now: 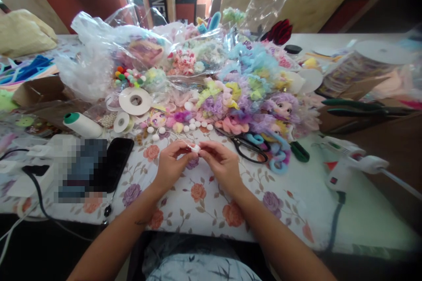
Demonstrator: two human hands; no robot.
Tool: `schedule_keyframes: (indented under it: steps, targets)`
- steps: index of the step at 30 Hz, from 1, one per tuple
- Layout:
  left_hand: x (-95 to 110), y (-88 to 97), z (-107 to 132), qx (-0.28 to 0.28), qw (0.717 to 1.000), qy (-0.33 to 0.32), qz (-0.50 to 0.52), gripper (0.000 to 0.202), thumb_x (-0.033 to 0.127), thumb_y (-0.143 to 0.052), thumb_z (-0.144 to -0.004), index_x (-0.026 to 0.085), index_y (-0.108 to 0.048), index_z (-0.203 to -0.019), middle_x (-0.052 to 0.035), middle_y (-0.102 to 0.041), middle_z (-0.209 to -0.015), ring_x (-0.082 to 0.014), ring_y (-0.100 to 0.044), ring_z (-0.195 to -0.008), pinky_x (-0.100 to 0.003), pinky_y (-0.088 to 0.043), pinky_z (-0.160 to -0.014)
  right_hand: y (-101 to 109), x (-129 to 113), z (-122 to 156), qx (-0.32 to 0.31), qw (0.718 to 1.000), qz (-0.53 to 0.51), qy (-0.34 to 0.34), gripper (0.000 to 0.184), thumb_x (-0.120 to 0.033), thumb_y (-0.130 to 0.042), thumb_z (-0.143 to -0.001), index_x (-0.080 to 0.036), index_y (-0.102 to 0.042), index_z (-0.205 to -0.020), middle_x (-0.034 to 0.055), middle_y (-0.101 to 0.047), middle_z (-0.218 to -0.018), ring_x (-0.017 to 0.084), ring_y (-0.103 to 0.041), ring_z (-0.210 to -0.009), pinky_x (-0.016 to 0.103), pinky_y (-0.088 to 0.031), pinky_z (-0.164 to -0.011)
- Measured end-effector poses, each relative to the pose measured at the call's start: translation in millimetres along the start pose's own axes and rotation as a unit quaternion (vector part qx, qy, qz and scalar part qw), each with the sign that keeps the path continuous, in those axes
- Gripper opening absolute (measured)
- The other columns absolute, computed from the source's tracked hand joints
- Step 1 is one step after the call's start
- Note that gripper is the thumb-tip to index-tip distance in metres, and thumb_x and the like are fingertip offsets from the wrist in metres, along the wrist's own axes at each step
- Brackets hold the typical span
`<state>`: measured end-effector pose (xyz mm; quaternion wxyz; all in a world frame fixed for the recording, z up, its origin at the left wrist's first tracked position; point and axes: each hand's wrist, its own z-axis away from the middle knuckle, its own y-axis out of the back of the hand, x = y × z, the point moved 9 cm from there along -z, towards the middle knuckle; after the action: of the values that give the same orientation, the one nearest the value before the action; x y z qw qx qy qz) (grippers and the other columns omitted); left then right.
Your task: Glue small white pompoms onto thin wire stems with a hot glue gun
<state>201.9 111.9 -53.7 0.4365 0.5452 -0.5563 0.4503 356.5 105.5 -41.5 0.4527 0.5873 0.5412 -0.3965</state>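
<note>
A small white piece [195, 148], too tiny and blurred to tell whether it is a bead, a pompom or a scrap of ribbon, is pinched between both hands just left of the black-handled scissors [244, 146], over the flower-printed tablecloth [198, 204]. The left hand [171, 161] closes thumb and forefinger on its left end and the right hand [221, 162] closes its fingertips on the right end. Both grips are clamped on the piece, and the fingers cover most of it.

The scissors lie flat on the cloth, their blades running up and left under a heap of pastel ruffled fabric flowers [237, 96], so the tips are hidden. A purple-haired doll head [282, 107] rests in that heap, up and right of the scissors. Up and left of the scissors lies a scatter of round white pompoms [194, 125]. Farther left are a flat white ribbon reel [135, 101] and a white thread cone with a green cap [82, 125]. Well left of the scissors is a black smartphone [115, 160], with a pixelated patch masking whatever lies beside it.

Right of the scissors a white hot-glue gun [349, 167] lies on the cloth, its dark cord trailing toward the table's near edge. Green-handled pliers [362, 108] sit well right and higher. Crumpled clear plastic bags [95, 52] rise far up-left of the scissors, their contents hard to make out
</note>
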Motion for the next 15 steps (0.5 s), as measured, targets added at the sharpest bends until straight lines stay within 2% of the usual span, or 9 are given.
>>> schedule_keyframes:
  steps: [5, 11, 15]
  targets:
    - [4.4, 0.4, -0.8, 0.004, 1.0, -0.015, -0.003, 0.015, 0.025, -0.08, -0.068, 0.018, -0.076, -0.08, -0.007, -0.071, -0.089, -0.0192, -0.066, -0.085, -0.03, -0.056, -0.074, -0.5, -1.6, -1.0, -0.007, 1.0, 0.0, 0.019, 0.01, -0.027, -0.07, -0.08, -0.025, -0.076, -0.088, 0.0041, -0.072, -0.087, 0.02, -0.067, -0.083, 0.033, -0.057, -0.074]
    - [4.7, -0.6, 0.2, -0.007, 0.999, -0.037, -0.006, 0.004, 0.02, -0.079, -0.07, 0.02, -0.075, -0.07, -0.0045, -0.072, -0.083, -0.0167, -0.067, -0.079, -0.029, -0.055, -0.073, -2.4, -0.6, -1.0, -0.009, 0.999, -0.025, 0.033, 0.007, -0.022, -0.07, -0.079, -0.024, -0.076, -0.082, 0.0033, -0.072, -0.082, 0.018, -0.066, -0.077, 0.03, -0.054, -0.068]
    - [1.6, -2.1, 1.6, -0.008, 0.999, -0.033, -0.019, 0.007, 0.021, -0.078, -0.071, 0.02, -0.075, -0.078, -0.0048, -0.071, -0.089, -0.0169, -0.066, -0.085, -0.029, -0.056, -0.078, 0.1, 2.9, -0.7, 0.006, 1.0, -0.01, 0.013, 0.006, -0.023, -0.07, -0.08, -0.023, -0.075, -0.082, 0.0031, -0.072, -0.082, 0.018, -0.066, -0.075, 0.03, -0.053, -0.069]
